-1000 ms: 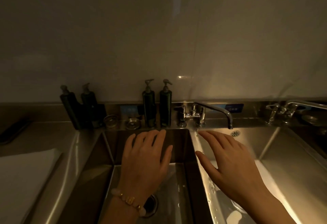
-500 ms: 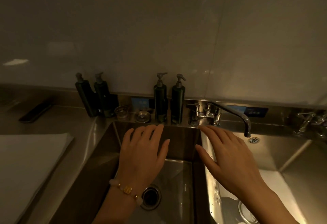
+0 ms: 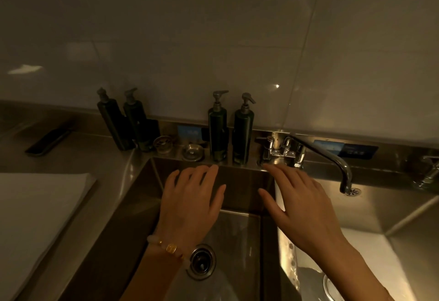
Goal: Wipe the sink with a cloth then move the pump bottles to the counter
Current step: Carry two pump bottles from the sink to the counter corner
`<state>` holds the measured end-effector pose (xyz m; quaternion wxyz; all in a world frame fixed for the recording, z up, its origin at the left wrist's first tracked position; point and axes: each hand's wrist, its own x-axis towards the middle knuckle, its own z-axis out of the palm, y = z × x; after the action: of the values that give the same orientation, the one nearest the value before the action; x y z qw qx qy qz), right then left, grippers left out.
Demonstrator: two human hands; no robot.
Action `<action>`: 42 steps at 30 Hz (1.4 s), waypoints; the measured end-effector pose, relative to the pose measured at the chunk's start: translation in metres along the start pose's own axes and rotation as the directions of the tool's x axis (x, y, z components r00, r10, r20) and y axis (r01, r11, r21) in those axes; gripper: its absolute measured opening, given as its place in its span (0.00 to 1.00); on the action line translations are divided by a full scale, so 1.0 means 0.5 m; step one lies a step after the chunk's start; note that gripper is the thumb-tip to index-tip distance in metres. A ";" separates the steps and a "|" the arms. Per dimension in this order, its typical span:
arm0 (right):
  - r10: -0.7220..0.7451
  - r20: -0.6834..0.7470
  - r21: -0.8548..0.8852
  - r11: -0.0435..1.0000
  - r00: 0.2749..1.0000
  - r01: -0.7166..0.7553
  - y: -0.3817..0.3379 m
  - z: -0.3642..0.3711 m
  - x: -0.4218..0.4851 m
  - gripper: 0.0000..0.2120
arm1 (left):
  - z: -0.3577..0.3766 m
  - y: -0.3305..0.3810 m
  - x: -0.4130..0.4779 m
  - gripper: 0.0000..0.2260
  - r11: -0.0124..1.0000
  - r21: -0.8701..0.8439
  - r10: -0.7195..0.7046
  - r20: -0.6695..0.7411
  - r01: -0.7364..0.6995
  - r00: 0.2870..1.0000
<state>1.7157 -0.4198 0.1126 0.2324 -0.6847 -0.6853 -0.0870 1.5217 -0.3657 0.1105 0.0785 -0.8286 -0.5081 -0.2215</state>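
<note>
Bottles [image 3: 217, 134] stand upright on the ledge just beyond the fingertips of my left hand [image 3: 192, 203]. Two more bottles [image 3: 116, 124] stand farther to its left, where the table [image 3: 83, 155] begins. Both hands hover over the sink [image 3: 237, 182], fingers straight and spread, holding nothing; my right hand [image 3: 299, 208] lies near the tap [image 3: 320, 155]. Neither hand has a cloth. Risks, as I judge them: the tall, narrow bottles may topple into the sink if nudged near the pump, and the strainers [image 3: 192, 152] beside them may be knocked off.
</note>
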 end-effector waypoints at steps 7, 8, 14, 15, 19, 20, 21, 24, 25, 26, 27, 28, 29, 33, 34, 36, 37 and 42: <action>0.041 0.012 -0.003 0.999 0.999 -0.041 0.006 0.058 0.051 0.23 | 0.058 -0.043 0.057 0.21 0.999 -0.042 0.021 0.028 -0.020 0.999; 0.050 0.017 -0.003 0.999 0.999 -0.050 0.007 0.068 0.059 0.23 | 0.067 -0.050 0.068 0.21 0.999 -0.045 0.027 0.027 -0.026 0.999; 0.116 0.052 -0.009 0.993 0.992 -0.116 0.013 0.130 0.125 0.24 | 0.134 -0.105 0.138 0.21 0.994 -0.097 0.057 0.031 -0.054 0.998; 0.129 0.051 0.012 0.991 0.990 -0.130 0.014 0.140 0.139 0.24 | 0.145 -0.115 0.148 0.20 0.992 -0.110 0.058 0.025 -0.054 0.998; 0.274 0.083 0.292 0.913 0.958 -0.286 0.031 0.204 0.209 0.27 | 0.191 -0.149 0.180 0.20 0.985 -0.167 0.055 0.021 -0.051 0.998; 0.322 0.072 0.370 0.870 0.944 -0.325 0.037 0.226 0.228 0.28 | 0.201 -0.155 0.185 0.20 0.983 -0.178 0.053 0.021 -0.048 0.998; 0.375 0.072 0.446 0.817 0.924 -0.366 0.041 0.245 0.248 0.29 | 0.211 -0.160 0.189 0.20 0.979 -0.197 0.052 0.020 -0.047 0.998; 0.483 0.122 0.636 0.633 0.867 -0.442 0.042 0.291 0.305 0.36 | 0.235 -0.173 0.200 0.19 0.965 -0.257 0.047 0.008 -0.043 0.999; 0.491 0.129 0.682 0.587 0.862 -0.436 0.039 0.302 0.321 0.37 | 0.243 -0.177 0.205 0.19 0.961 -0.272 0.046 0.006 -0.043 0.999; 0.490 0.129 0.723 0.549 0.862 -0.420 0.036 0.311 0.335 0.37 | 0.251 -0.181 0.209 0.19 0.958 -0.285 0.045 0.008 -0.041 0.999; 0.486 0.126 0.756 0.518 0.865 -0.401 0.034 0.319 0.347 0.37 | 0.260 -0.185 0.214 0.19 0.954 -0.299 0.042 0.014 -0.036 0.999; 0.488 0.124 0.779 0.491 0.864 -0.389 0.033 0.328 0.357 0.37 | 0.269 -0.190 0.219 0.19 0.950 -0.311 0.039 0.019 -0.031 0.999; 0.500 0.123 0.793 0.470 0.857 -0.388 0.034 0.337 0.364 0.37 | 0.277 -0.193 0.223 0.19 0.946 -0.324 0.035 0.021 -0.026 0.999; 0.538 0.125 0.795 0.449 0.834 -0.409 0.046 0.370 0.381 0.35 | 0.307 -0.203 0.241 0.18 0.930 -0.365 0.025 -0.023 -0.031 0.999; 0.550 0.124 0.787 0.452 0.826 -0.419 0.049 0.376 0.381 0.33 | 0.314 -0.206 0.245 0.18 0.927 -0.373 0.021 -0.034 -0.032 0.999; 0.584 0.134 0.769 0.448 0.801 -0.456 0.057 0.387 0.380 0.31 | 0.326 -0.210 0.253 0.19 0.917 -0.399 0.007 -0.040 -0.022 0.999; 0.598 0.142 0.764 0.441 0.789 -0.471 0.060 0.390 0.379 0.30 | 0.331 -0.211 0.257 0.19 0.910 -0.414 -0.007 -0.034 -0.008 0.999; 0.614 0.145 0.771 0.421 0.776 -0.477 0.070 0.397 0.382 0.30 | 0.360 -0.210 0.285 0.22 0.835 -0.535 -0.118 0.054 0.128 0.992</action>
<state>1.7193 -0.1595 0.0151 0.5716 -0.6908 -0.3710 0.2417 1.5363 -0.1374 0.0039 -0.1757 -0.7851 -0.4786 -0.3516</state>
